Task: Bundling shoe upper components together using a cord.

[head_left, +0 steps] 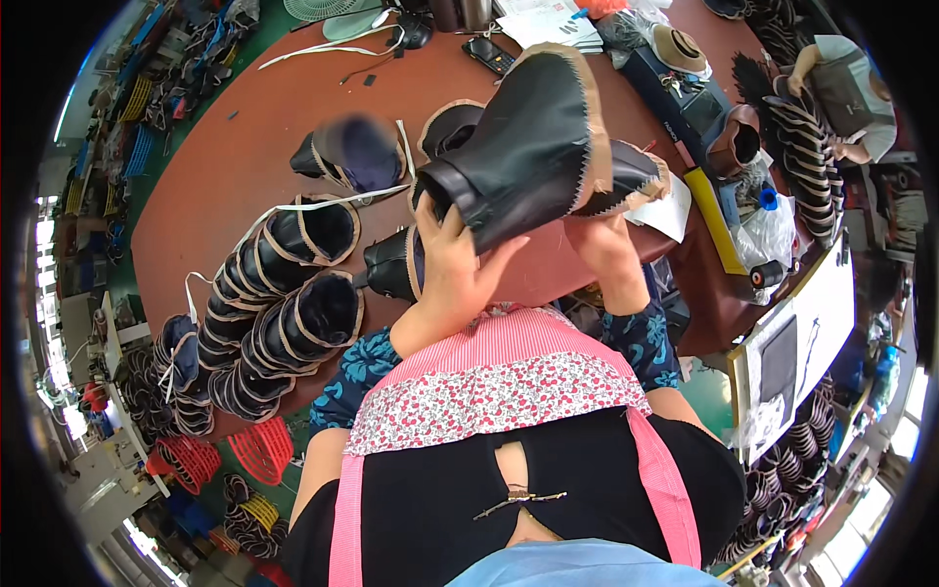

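- Head view: our left hand grips the ankle opening of a black boot upper, held above the brown table.
- Our right hand supports the upper from below; we cannot tell how its fingers close.
- Stacked uppers lie at the left.

I hold a boot upper above the table in front of me, my left hand at its opening on the left, my right hand under it on the right. Behind it, farther from me, another upper lies on the table, with a phone and papers near the far edge. To my left, stacked uppers lie in rows along the table. Baskets stand on the floor below them. At the far right another person sits beside more stacks.
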`<state>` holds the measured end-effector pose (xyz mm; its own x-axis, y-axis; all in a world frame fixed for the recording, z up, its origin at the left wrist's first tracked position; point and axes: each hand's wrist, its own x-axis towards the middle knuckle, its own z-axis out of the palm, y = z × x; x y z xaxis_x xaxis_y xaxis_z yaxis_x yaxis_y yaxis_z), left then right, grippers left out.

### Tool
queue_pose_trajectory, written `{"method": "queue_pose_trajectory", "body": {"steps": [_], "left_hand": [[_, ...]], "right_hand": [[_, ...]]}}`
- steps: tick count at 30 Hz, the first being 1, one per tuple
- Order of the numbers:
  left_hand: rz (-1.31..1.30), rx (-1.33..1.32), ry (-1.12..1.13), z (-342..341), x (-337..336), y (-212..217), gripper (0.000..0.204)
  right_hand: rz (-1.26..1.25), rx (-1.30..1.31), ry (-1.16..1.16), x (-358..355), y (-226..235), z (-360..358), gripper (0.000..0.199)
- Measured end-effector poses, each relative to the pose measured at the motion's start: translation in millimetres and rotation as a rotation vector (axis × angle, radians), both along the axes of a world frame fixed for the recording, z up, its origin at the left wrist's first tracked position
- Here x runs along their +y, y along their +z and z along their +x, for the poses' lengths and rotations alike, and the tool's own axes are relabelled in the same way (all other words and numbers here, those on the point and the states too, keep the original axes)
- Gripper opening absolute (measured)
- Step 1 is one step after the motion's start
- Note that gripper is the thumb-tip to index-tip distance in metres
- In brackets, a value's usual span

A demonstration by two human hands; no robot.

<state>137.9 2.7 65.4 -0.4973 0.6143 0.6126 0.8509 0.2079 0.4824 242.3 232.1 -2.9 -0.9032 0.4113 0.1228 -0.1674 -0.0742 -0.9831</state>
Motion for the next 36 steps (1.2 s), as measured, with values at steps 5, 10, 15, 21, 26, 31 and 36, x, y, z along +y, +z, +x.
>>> {"method": "queue_pose_trajectory", "body": {"steps": [5, 10, 15, 21, 26, 31, 36], "left_hand": [[0.292, -0.159, -0.449, 16.4, -1.5, 26.1, 0.051], [0.309, -0.566, -0.163, 8.5, 5.0, 33.4, 0.048], [0.424, -1.291, -0.375, 1.6, -1.4, 21.8, 0.027], [0.5, -1.396, -0.277, -6.1, -7.5, 11.4, 0.029], [0.471, -1.445, -0.224, -4.5, -9.5, 10.5, 0.033], [0.477, -1.452, -0.218, -4.7, -9.3, 8.8, 0.034], [0.492, -1.456, -0.215, -3.7, -7.2, 3.4, 0.033]], "right_hand": [[-0.902, 0.557, 0.39, 32.4, -38.3, -15.0, 0.057], [-0.987, 0.311, -0.202, 65.7, -180.8, 17.8, 0.059], [-0.891, 0.318, -0.006, 0.7, -87.0, -10.2, 0.055], [-1.316, 0.096, -0.077, -32.0, -52.7, -18.4, 0.062], [-1.44, 0.105, -0.073, -27.3, -59.3, -12.3, 0.04], [-1.432, 0.085, -0.107, -28.4, -58.2, -16.5, 0.038], [-1.435, 0.064, -0.113, -27.9, -64.3, -16.0, 0.038]]}}
